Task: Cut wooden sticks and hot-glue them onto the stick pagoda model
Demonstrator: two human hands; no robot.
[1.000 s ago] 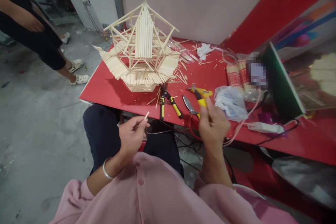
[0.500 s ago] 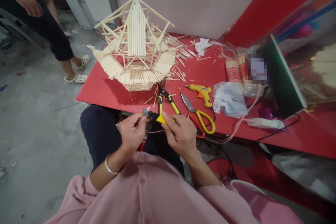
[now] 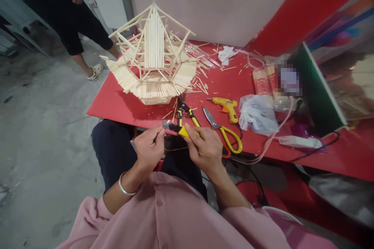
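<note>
My right hand [image 3: 205, 148] is closed round the yellow handle of a utility knife [image 3: 175, 128], its blade pointing left. My left hand [image 3: 150, 146], with a silver bangle on the wrist, is pinched shut at the blade's tip; whatever lies between its fingers is too small or hidden to make out. Both hands are over my lap at the table's front edge. Beyond them stands a model building of pale wooden sticks [image 3: 154, 42], with tiered roofs. Black-and-yellow pliers [image 3: 184, 109] lie just behind the knife, partly covered by my right hand.
On the red table [image 3: 117, 109] lie scissors [image 3: 214, 118], a yellow glue gun [image 3: 226, 108], a plastic bag [image 3: 257, 114], loose sticks [image 3: 201, 83] and packs of sticks [image 3: 263, 81]. A green board [image 3: 318, 85] stands at right. Another person [image 3: 70, 19] stands at left.
Both hands stay close together; the knife now lies more level, its blade tip against the left fingers. The other person has stepped rightward, behind the table's corner. The view has shifted slightly.
</note>
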